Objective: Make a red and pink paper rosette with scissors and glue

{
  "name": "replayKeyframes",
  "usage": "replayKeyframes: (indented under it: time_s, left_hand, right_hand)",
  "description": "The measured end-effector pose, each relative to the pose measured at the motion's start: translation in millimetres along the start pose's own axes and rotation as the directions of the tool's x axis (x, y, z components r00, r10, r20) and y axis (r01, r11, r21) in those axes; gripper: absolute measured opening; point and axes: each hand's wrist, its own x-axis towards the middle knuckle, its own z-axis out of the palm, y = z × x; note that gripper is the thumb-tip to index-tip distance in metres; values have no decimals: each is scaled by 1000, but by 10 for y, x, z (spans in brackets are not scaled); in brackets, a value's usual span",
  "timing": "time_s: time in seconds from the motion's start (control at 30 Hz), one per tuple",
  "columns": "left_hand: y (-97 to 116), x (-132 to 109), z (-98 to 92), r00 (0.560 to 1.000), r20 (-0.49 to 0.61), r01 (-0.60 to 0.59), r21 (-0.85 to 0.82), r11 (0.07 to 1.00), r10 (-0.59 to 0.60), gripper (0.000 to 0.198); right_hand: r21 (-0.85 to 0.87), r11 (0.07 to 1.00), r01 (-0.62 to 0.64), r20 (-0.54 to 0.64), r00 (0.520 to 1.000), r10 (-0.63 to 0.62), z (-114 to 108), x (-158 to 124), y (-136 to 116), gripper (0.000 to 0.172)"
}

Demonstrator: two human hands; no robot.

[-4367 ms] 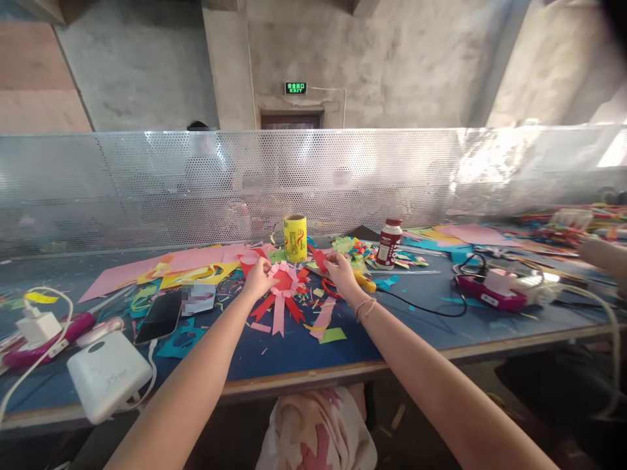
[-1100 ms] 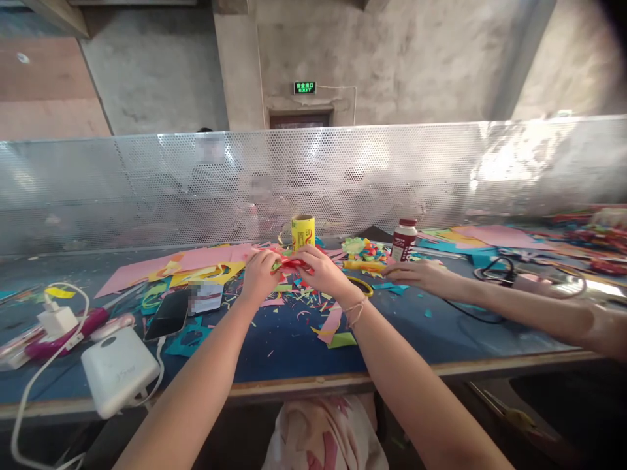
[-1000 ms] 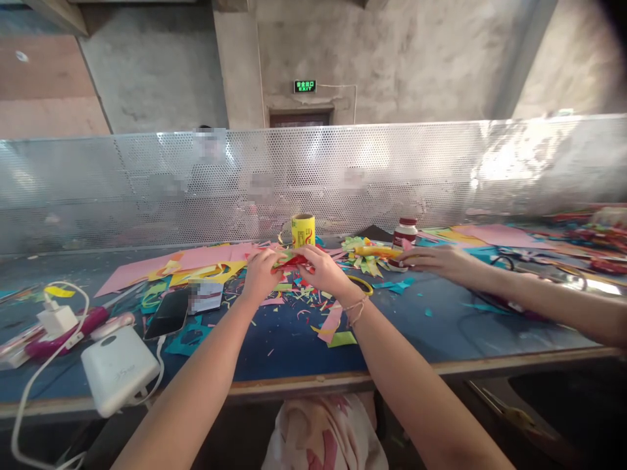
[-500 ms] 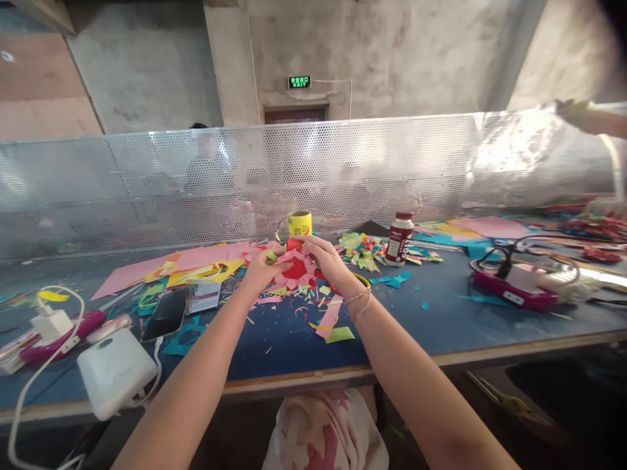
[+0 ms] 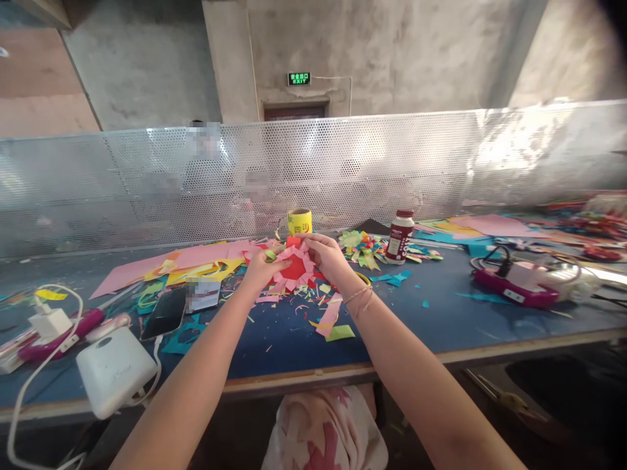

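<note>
A paper flower [image 5: 296, 267] with a red middle and a pink petal edge is held above the scraps on the table. My left hand [image 5: 263, 269] grips its left edge, thumb over the front. My right hand [image 5: 327, 256] is closed at its upper right edge, fingertips by a small red paper piece [image 5: 293, 242] at the top. Whether that piece is attached to the flower I cannot tell. Behind them stands a yellow roll [image 5: 300, 222], possibly tape. Paper strips and a green scrap [image 5: 339, 333] lie just below the hands.
A brown-labelled bottle [image 5: 400, 237] and a pile of cut paper pieces [image 5: 362, 245] stand right of the hands. On the left are a phone [image 5: 165, 314], a white charger [image 5: 115, 372] and a purple power strip [image 5: 61, 336]. A perforated metal screen [image 5: 313, 176] runs behind.
My right fingers have shifted slightly down along the flower's upper right edge, and more of its red middle shows. A person's arm at the far right has gone from view.
</note>
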Motion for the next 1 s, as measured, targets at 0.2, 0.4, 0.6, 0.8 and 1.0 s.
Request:
replayKeyframes:
  time_s: [0.2, 0.4, 0.6, 0.8, 1.0]
  left_hand:
    - [19, -16, 5, 1000, -8, 23, -31, 999, -23, 35]
    - [53, -30, 18, 1000, 6, 26, -43, 999, -26, 32]
    - [91, -58, 29, 1000, -13, 9, -51, 999, -9, 31]
    - [80, -67, 28, 997, -23, -78, 35, 996, 78, 21]
    - [16, -16, -47, 837, -69, -471, 417, 778, 543, 9]
  right_hand:
    - [-36, 999, -3, -2, 1000, 2, 1, -3, -9, 25]
    - [-82, 997, 3, 35, 999, 0, -13, -9, -6, 28]
    - [-151, 988, 41, 64, 997, -31, -19, -26, -3, 32]
    - [-271, 944, 190, 159, 976, -150, -12, -61, -30, 37]
    - [-493, 748, 445, 356, 887, -293, -21, -84, -42, 35]
